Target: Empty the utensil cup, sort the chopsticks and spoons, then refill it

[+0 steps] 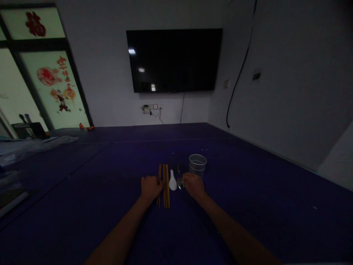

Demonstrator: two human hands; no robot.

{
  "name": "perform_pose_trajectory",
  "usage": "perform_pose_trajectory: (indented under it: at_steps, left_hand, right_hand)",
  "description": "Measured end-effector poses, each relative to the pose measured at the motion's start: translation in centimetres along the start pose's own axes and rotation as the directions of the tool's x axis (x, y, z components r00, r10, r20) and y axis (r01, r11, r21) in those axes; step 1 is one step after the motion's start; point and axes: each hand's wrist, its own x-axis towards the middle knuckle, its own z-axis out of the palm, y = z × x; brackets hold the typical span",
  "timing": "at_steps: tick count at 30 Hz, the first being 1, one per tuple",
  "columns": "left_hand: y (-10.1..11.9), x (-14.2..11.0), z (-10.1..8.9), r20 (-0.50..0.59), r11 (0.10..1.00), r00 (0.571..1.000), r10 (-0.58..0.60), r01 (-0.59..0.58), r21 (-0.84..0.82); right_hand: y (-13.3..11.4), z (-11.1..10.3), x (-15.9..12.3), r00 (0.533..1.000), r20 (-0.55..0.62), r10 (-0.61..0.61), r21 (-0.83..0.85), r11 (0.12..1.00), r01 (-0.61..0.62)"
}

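Note:
My left hand (151,187) is closed at the left pair of chopsticks (159,170), its thumb side lying over their middle. Just right of it lies a bundle of several more wooden chopsticks (166,195), parallel to the first. A white soup spoon (173,183) rests beside them, bowl toward me. To its right is a metal spoon (180,183), also with its bowl near me. My right hand (193,185) is closed beside that metal spoon, in front of a grey cylindrical cup (197,163) that stands upright. Whatever its fingers hold, if anything, is hidden.
The dark blue surface (110,206) reaches back to a wall with a large television (175,60). Clear plastic sheeting (38,149) and a dark box (30,129) lie at the left. A black cable (239,79) hangs down the right wall.

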Motion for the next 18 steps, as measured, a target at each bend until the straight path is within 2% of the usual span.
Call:
perform_pose_trajectory:
  at_steps: [18]
  left_hand:
    - [0.03, 0.15, 0.2, 0.012, 0.994, 0.996, 0.085, -0.085, 0.063]
  right_hand:
    - [0.12, 0.09, 0.01, 1.0, -0.005, -0.01, -0.013, 1.0, 0.01]
